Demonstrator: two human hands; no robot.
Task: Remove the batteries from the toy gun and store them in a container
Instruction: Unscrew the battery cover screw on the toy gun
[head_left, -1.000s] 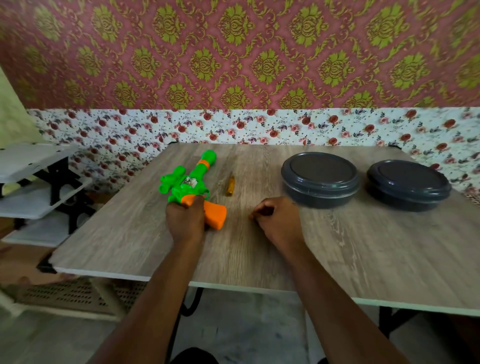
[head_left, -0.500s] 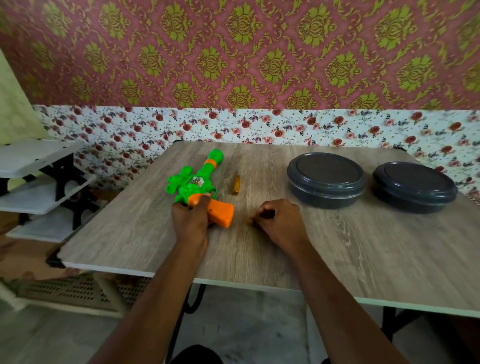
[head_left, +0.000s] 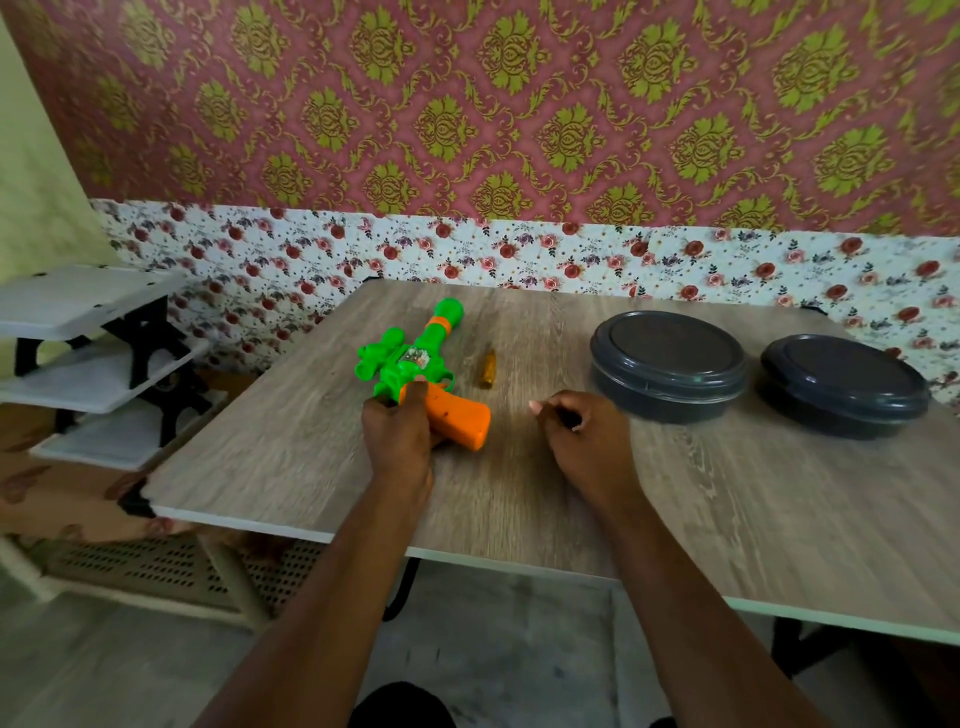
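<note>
Although a second had gone by, very little had changed: the left hand (head_left: 397, 436) still gripped the toy gun (head_left: 410, 364) where the green body met the orange grip (head_left: 460, 415), fingers and thumb curled round it, and the gun still lay flat on the surface (head_left: 519, 499), barrel pointing away toward the wall. The right hand (head_left: 587, 441) stayed beside it on the surface, well apart from the gun, its fingers curled in; a dark patch sat inside the curl (shadow or some small thing, I could not tell which). A small amber object (head_left: 487, 369) lay just right of the gun, untouched.

Both dark round containers, the nearer container (head_left: 670, 364) and the farther container (head_left: 844, 384), stood at the right with lids on. No batteries showed anywhere, and no open hatch on the gun. By my reading the task had barely begun: the gun was only being steadied, the battery cover had yet to come off, and one lid would need lifting before anything could be stored.
</note>
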